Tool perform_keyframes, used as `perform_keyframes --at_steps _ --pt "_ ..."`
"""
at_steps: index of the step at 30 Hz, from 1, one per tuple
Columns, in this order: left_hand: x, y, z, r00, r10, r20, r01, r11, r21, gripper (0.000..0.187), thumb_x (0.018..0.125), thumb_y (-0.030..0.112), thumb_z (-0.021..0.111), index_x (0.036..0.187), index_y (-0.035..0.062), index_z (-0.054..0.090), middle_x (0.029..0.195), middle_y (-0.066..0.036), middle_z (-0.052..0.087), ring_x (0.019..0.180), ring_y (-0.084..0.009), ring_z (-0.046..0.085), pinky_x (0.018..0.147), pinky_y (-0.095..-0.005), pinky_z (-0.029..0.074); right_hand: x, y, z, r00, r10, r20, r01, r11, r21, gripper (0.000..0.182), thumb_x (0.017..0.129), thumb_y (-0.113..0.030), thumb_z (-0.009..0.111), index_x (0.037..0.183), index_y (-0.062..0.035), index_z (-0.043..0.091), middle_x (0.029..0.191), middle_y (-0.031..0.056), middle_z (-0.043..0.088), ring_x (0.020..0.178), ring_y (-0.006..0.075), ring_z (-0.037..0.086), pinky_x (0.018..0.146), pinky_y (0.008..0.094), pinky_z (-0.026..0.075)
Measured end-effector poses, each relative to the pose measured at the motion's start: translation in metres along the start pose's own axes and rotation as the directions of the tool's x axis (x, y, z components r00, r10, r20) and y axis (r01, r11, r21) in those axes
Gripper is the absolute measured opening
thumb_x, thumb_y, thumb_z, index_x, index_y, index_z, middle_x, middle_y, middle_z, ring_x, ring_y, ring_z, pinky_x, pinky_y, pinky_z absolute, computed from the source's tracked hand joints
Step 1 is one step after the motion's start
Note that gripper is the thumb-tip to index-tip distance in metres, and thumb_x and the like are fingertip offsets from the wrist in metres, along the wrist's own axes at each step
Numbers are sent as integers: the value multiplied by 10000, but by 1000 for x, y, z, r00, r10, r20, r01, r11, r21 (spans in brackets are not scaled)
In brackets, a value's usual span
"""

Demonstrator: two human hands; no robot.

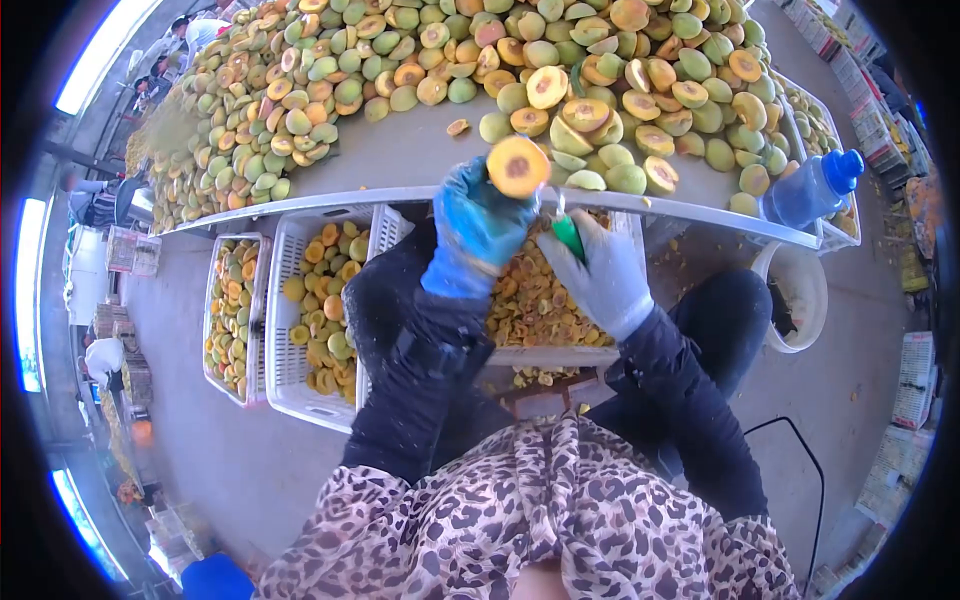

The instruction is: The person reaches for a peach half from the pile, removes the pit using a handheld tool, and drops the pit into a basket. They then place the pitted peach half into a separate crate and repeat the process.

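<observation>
My left hand (472, 235), in a blue glove, grips a peach half (518, 166) at the table's front edge. Its cut face is turned up toward me, with a brown pit area in the middle. Just to the right, my right hand (608, 272) in a pale grey glove is closed around a green-handled tool (567, 238). The tool's thin metal end points up near the peach half; its exact shape is too small to tell. Below both hands sits a crate (560, 356) of brownish-orange pits and scraps.
Many peach halves (400, 75) are heaped on the metal-edged table (420, 150). White crates (285, 310) of halves stand at my left. A blue-capped bottle (805, 190) lies at the table's right corner, above a white bucket (800, 325). Other people (103, 358) are at far left.
</observation>
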State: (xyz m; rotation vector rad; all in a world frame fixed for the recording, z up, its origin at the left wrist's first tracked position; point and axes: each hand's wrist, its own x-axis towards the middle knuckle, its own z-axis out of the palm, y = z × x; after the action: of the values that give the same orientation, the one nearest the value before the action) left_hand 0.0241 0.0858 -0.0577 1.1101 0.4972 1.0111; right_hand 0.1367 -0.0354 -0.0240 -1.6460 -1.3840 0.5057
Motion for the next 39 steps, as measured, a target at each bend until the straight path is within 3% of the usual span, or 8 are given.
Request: perform_keyframes --at_steps 4,5,9,11,18,23,26,39 --pt "-37 26 29 964 -261 -45 204 838 -506 300 906 61 440 1198 10 482 1167 -111 570 1079 -220 557 960 -341 450 -7 -11 4 988 -151 -39 140 969 -203 250 847 -251 626 872 -27 520 646 220 594 605 401 599 531 481 465" --pt "-46 20 33 994 -20 -105 5 990 -140 300 949 187 414 1171 4 500 1132 -107 581 1082 -229 552 982 -330 424 -12 -15 4 986 -162 -29 150 957 -249 255 850 -260 624 875 -30 519 648 219 599 608 400 603 538 480 473" --pt "-57 39 36 988 -131 -77 75 859 -507 292 978 181 383 1059 -32 565 998 -148 636 930 -231 623 866 -352 507 -28 -23 7 985 -170 24 169 931 -324 266 865 -293 607 874 -42 517 651 216 611 617 398 615 559 483 489" --pt "-64 44 34 996 -11 -93 0 993 -118 376 997 267 353 951 -27 584 866 -139 648 803 -231 632 779 -334 518 -34 -29 9 992 -102 75 119 951 -285 269 870 -301 600 874 -46 515 652 216 612 620 400 615 562 487 488" --pt "-76 47 41 964 -144 -222 106 979 -176 466 1009 359 319 906 -17 575 791 -122 638 718 -230 622 703 -332 524 -48 -36 -1 971 -46 236 143 901 -409 260 868 -214 613 1004 -14 518 668 214 611 633 399 609 567 443 475" --pt "-87 47 58 936 207 -284 -197 978 64 472 1000 368 351 886 -18 598 775 -132 644 707 -214 628 713 -330 530 -52 -40 5 981 -96 167 135 960 -243 237 873 -243 597 937 -34 505 626 199 599 602 392 607 549 461 475" --pt "-81 54 35 976 -214 -48 204 966 -161 478 997 366 363 873 -24 610 763 -134 644 697 -210 627 704 -322 530 -59 -31 1 976 -95 197 144 956 -256 257 873 -286 591 914 -49 498 606 199 592 589 398 603 534 492 471" --pt "-96 59 66 972 -132 -193 46 918 -395 461 1003 327 296 896 -23 576 822 -144 631 711 -234 608 706 -327 513 -68 -38 1 985 -164 57 162 986 40 255 854 -211 629 964 -24 495 649 212 599 597 395 606 524 468 471"
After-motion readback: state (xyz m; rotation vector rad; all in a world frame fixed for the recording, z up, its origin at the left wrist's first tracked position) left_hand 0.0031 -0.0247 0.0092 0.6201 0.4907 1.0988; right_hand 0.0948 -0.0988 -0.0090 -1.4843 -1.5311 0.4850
